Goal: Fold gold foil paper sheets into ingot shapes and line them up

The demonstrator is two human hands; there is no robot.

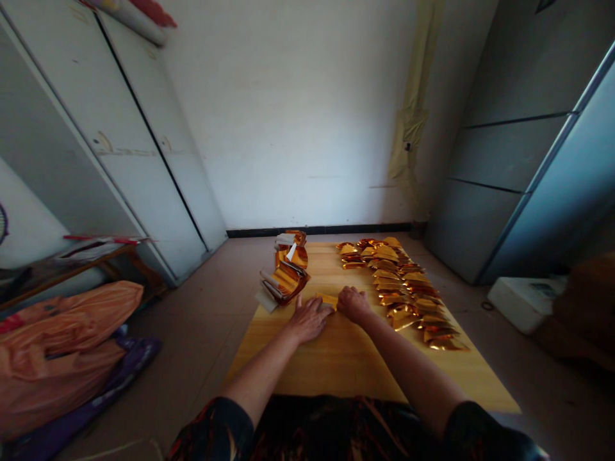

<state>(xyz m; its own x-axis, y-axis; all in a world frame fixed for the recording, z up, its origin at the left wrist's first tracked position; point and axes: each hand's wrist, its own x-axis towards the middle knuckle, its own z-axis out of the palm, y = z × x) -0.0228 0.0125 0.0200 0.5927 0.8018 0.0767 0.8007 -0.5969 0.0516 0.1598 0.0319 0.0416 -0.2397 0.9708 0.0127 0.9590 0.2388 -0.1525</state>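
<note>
A small piece of gold foil paper [327,299] lies on the wooden table [317,368] between my two hands. My left hand [309,319] rests flat at its left side, fingers stretched out and the thumb apart, with the fingertips touching the near edge of the paper. At the right end of the paper, my right hand [354,303] is closed, its fingers curled against the sheet; the fingertips are partly hidden. Stacks of gold foil sheets [287,282] with greyish backs sit just beyond my left hand. Rows of folded gold foil pieces [388,282] cover the right side of the table.
A white wall [307,128] stands behind the table. Pale cabinets [144,147] rise on the left, and a grey refrigerator-like cabinet [500,147] on the right. Orange plastic bags [72,346] lie at the left, and a white box [514,301] is on the floor at the right.
</note>
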